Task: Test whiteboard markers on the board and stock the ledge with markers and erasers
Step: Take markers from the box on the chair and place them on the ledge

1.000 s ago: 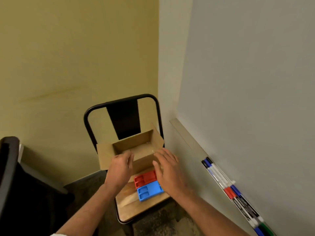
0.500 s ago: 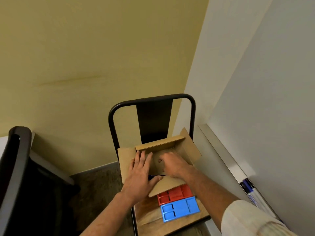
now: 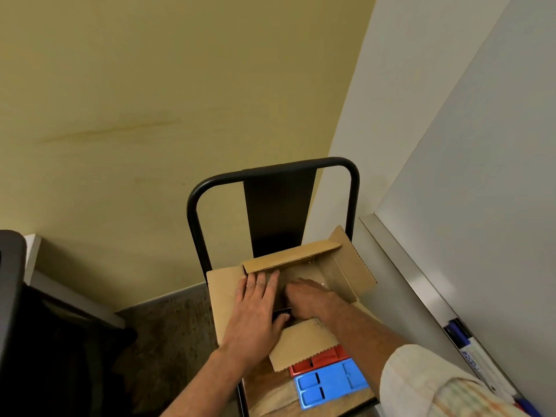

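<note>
An open cardboard box [image 3: 349,269] sits on a chair seat. My left hand [image 3: 255,311] lies flat on the box's left flap and rim, fingers spread. My right hand [image 3: 307,299] reaches down inside the box; its fingers are hidden there, so what they touch cannot be seen. In front of the box lie a red eraser [image 3: 326,358] and a blue eraser [image 3: 329,382], undersides up. Several markers [image 3: 469,350] rest on the whiteboard ledge [image 3: 415,278] at the lower right, below the whiteboard [image 3: 481,164].
The box stands on a black metal chair [image 3: 270,182] with a wooden seat, pushed into the corner between a yellow wall and the whiteboard. A dark chair [image 3: 12,296] stands at the far left. Speckled floor shows between the two.
The view has swung left and down toward the chair. My right hand went from above the erasers into the box. My left hand moved onto the box's left flap.
</note>
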`<state>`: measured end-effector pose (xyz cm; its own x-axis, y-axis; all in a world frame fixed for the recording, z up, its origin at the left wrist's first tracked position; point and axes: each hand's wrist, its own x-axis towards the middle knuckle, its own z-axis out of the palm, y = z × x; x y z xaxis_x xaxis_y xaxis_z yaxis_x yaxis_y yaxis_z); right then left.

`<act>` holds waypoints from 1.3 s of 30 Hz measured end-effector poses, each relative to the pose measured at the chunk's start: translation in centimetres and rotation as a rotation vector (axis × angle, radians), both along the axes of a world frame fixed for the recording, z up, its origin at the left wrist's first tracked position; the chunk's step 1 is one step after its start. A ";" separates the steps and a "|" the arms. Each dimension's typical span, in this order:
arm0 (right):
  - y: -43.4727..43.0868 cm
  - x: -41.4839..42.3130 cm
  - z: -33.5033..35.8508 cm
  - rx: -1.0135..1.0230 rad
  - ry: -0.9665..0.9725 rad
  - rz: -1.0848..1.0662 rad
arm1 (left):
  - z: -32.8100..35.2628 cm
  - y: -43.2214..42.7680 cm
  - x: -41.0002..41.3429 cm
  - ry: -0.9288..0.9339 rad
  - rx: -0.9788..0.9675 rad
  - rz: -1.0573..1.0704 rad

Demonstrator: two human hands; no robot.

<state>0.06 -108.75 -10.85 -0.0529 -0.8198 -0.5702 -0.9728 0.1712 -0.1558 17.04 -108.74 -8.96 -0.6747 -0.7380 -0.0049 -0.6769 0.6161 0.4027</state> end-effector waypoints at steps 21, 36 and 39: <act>23.6 -3.2 11.9 -0.907 -0.074 -0.386 | 8.9 10.9 -6.2 0.388 -0.139 -0.382; 66.2 -4.5 6.8 -0.997 0.305 -1.090 | 3.1 50.1 -16.9 0.296 -0.199 -1.046; 70.5 -5.2 4.9 -0.989 0.366 -1.138 | 1.3 54.7 -17.6 0.192 -0.240 -1.084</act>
